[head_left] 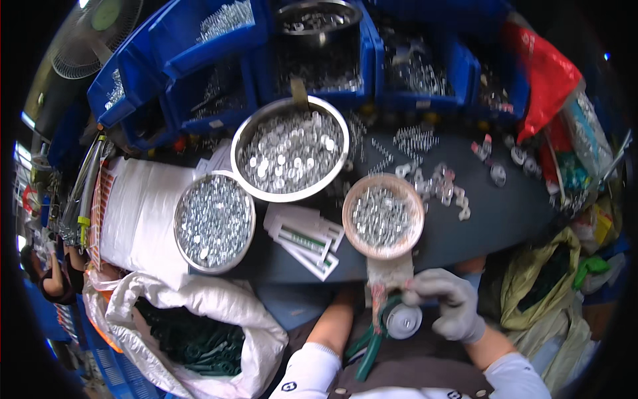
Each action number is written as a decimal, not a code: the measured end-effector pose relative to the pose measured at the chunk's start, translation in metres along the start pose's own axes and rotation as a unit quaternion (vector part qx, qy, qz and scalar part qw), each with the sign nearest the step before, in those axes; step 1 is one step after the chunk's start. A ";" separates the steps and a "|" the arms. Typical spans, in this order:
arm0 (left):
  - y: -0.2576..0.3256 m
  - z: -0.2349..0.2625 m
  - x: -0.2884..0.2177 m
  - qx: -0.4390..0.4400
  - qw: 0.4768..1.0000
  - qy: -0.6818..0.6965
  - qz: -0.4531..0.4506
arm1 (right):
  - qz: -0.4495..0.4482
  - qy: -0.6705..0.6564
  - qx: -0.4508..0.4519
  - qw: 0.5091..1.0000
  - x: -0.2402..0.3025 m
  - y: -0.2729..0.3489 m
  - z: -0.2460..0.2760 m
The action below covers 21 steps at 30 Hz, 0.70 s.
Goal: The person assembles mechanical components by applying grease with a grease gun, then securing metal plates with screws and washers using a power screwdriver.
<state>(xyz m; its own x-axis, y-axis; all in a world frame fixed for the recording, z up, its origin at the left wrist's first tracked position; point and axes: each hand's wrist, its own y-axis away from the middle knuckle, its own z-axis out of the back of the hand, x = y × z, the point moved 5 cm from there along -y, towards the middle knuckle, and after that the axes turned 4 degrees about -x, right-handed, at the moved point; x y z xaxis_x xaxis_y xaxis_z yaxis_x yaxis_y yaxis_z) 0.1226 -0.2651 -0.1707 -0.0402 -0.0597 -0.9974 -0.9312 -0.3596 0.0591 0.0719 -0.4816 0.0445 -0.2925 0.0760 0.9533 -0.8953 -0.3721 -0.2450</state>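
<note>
My right hand [448, 302], in a pale work glove, is bent with its fingertips pinched together above a round grey-white plastic reel-like piece [403, 322]; what they hold is too small to make out. That piece sits against a green-handled tool [367, 352] in front of my lap. A pale block with pinkish stains [389, 274] projects from the table edge just above it. From the lower edge my left forearm [334, 326] rises toward this block, and the hand's fingers are hidden. Beyond the block stands a pinkish bowl [380, 211] of small metal parts.
A large steel bowl [290, 194] of clear discs and a smaller steel bowl [214, 268] of metal parts stand left. Blue bins [425, 105] line the back. Springs [416, 141] and small plastic pieces [452, 193] lie scattered. A white sack [262, 319] holds green parts.
</note>
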 end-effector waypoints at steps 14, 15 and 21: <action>-0.039 -0.008 -0.059 -0.058 0.992 0.042 -0.107 | 0.129 0.203 0.001 0.971 0.007 -0.015 -0.039; -0.034 -0.002 -0.061 -0.058 0.992 0.039 -0.109 | 0.137 0.192 -0.008 0.972 0.008 -0.016 -0.038; 0.005 0.042 -0.063 -0.055 0.992 0.012 -0.109 | 0.075 0.291 0.068 0.952 0.039 -0.020 -0.032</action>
<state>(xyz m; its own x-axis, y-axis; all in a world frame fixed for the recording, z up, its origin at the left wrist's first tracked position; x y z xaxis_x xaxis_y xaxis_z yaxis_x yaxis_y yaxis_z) 0.1054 -0.2240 -0.1097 0.1688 0.0085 -0.9856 -0.8716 -0.4655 -0.1533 0.0678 -0.4414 0.0813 -0.5844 0.4972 0.6413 -0.7894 -0.5314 -0.3074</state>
